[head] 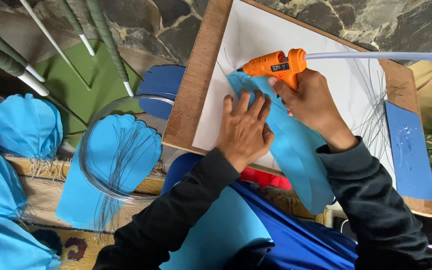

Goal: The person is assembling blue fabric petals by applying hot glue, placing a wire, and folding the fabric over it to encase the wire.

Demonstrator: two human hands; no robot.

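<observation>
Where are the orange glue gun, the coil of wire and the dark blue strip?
orange glue gun (pixel 268 64): head view, on its body.
coil of wire (pixel 87 172): head view, on its left loop.
dark blue strip (pixel 410 152): head view, on its middle.

Small dark label (pixel 279 66) (perhaps rectangular) on orange glue gun (pixel 271 64)

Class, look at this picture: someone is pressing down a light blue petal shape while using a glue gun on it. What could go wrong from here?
1. The left hand lies flat on the blue petal sheet, close to the orange glue gun nozzle, so its fingers may get burned.
2. Loose thin wires lie beside the right hand and could snag its sleeve.
</observation>
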